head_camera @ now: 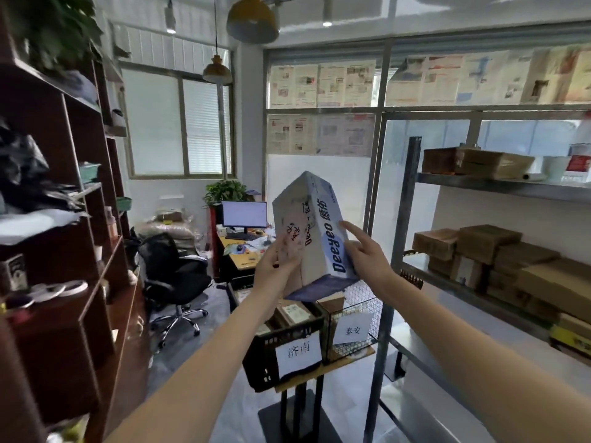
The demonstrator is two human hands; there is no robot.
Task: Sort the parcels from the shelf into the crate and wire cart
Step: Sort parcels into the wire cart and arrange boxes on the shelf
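White-and-blue printed cardboard parcel [315,228] stands upright between my hands: left hand [276,266] grips it, right hand [364,251] presses flat-fingered, directly above the black plastic crate [265,350].

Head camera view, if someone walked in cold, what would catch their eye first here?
First, the white and blue box held up at centre frame, tilted, with the left hand gripping its near face and the right hand touching its printed side. Just below sit the black crate and the wire cart, side by side, each with a white paper label. At right, a metal shelf carries brown cardboard parcels.
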